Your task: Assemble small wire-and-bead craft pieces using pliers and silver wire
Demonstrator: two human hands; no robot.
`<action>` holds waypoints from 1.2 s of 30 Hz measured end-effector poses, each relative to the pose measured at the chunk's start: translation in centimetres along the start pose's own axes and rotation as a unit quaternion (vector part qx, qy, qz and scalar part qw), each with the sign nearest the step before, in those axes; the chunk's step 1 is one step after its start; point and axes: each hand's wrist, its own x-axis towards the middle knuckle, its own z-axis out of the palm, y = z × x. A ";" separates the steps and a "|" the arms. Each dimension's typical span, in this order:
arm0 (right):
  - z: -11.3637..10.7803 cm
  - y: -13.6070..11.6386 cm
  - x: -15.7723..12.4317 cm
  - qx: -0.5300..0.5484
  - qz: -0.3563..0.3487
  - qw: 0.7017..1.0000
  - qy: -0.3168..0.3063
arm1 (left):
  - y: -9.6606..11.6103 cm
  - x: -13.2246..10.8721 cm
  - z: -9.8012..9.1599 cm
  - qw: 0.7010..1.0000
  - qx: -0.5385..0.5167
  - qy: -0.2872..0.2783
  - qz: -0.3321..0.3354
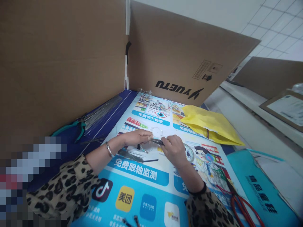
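Observation:
My left hand (pixel 141 137), a silver bangle at its wrist, is closed in a pinch on a thin beaded wire (pixel 145 150). Part of the wire curves up in a fine loop behind the fingers. My right hand (pixel 174 149) is wrapped round a slim dark metal tool that looks like pliers (pixel 157 141); its handles are hidden in the palm. The tool's narrow tip points left and meets my left fingertips. Just below the hands lies a bundle of straight thin wires (pixel 130 155) on the printed sheet (pixel 151 181).
Cardboard walls (pixel 165 60) stand left and behind. At left lie teal-handled pliers (pixel 68 127) beside long wires (pixel 101 112). A yellow bag (pixel 210 123) lies at back right. Red-handled scissors (pixel 243 209), tangled wire (pixel 215 173) and a teal bag (pixel 262 189) are at right.

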 end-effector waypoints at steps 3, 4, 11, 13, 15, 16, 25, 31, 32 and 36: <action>0.0 -0.1 0.0 -0.001 0.001 1.000 -0.005 | 0.1 0.0 0.0 1.000 0.003 0.002 -0.006; 0.0 -0.1 0.0 -0.001 0.001 1.000 -0.007 | 0.1 0.0 0.0 1.000 -0.001 0.002 -0.006; 0.1 -0.1 0.0 -0.008 0.004 1.000 -0.018 | 0.0 0.0 0.0 1.000 -0.007 0.004 0.001; 0.1 -0.1 0.0 -0.007 0.004 1.000 -0.018 | -0.1 0.0 0.0 1.000 -0.005 0.008 -0.001; 0.2 -0.1 -0.1 -0.008 0.006 1.000 -0.020 | -0.1 -0.1 0.0 1.000 -0.008 0.010 -0.001; 0.2 0.0 -0.1 -0.010 0.008 1.000 -0.020 | -0.1 -0.1 0.0 1.000 -0.010 0.011 -0.003; 0.7 -0.3 -0.2 0.004 0.028 0.999 -0.032 | -0.5 0.2 0.2 0.999 -0.010 0.028 -0.016; 1.5 -0.3 -0.3 0.033 0.053 0.998 -0.026 | -1.3 0.7 0.5 0.996 0.011 0.085 -0.007; 1.6 -0.3 -0.4 0.037 0.053 0.998 -0.019 | -1.3 0.7 0.6 0.995 0.017 0.093 -0.006; 2.4 0.0 -0.7 0.045 0.060 0.997 -0.008 | -1.6 1.0 0.6 0.994 0.043 0.102 -0.015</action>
